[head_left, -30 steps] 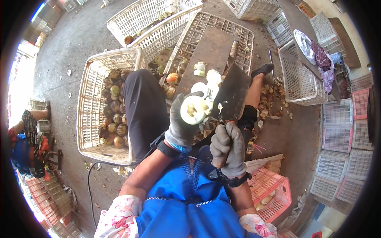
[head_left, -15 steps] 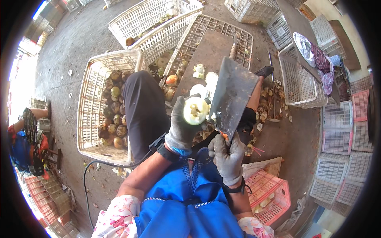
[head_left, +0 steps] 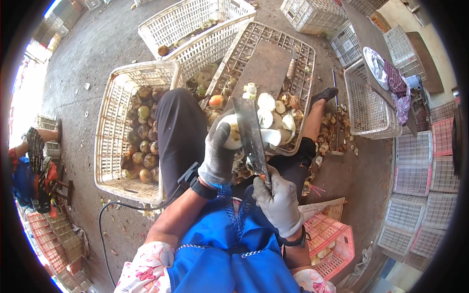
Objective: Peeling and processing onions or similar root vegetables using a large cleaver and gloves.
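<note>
My left hand, in a grey work glove, is wrapped round a pale, peeled round fruit or vegetable whose kind I cannot make out. In my gloved right hand is the handle of a dark, broad-bladed cleaver. The blade is turned nearly edge-on and lies against or in the pale piece, partly hiding it. A white slice shows just right of the blade. Beyond my hands, several pale cut pieces lie on a worn board across a crate.
Left of my knee, a white crate holds brownish-green round produce. Another white crate stands beyond. A second knife rests on the board. Lower right is a pink crate with pale pieces. A person's leg shows far left.
The cleaver has swung left and turned from broadside to nearly edge-on, now against the pale piece. My left hand has tilted that piece, and a white slice shows right of the blade.
</note>
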`<control>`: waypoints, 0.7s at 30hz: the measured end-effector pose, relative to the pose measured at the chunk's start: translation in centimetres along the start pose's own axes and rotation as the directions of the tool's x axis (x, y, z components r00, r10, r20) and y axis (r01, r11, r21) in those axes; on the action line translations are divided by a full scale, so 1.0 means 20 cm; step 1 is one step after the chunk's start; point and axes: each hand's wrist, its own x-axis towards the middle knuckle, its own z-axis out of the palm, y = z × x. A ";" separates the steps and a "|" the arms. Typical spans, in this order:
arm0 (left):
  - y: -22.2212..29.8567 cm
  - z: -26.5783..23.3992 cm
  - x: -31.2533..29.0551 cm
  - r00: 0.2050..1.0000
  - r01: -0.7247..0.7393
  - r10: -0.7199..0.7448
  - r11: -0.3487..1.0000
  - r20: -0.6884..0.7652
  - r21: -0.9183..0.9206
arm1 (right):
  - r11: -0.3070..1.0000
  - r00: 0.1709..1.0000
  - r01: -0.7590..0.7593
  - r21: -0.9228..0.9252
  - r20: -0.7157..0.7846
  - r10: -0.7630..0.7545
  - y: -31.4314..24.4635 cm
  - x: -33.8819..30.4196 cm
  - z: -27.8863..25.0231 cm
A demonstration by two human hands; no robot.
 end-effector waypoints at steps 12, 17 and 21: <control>-0.09 -0.18 0.03 1.000 0.016 -0.014 0.994 0.018 -0.108 | 0.963 0.974 0.159 -0.217 -0.125 -0.189 -0.10 -0.08 0.05; -0.06 -0.06 -0.01 0.997 -0.026 0.040 0.976 0.060 -0.215 | 0.995 0.992 0.079 -0.059 -0.093 -0.084 -0.03 -0.07 0.05; -0.01 -0.06 -0.01 0.976 -0.020 0.038 0.996 0.217 -0.083 | 0.997 1.000 -0.025 0.078 -0.007 0.025 0.00 -0.07 0.04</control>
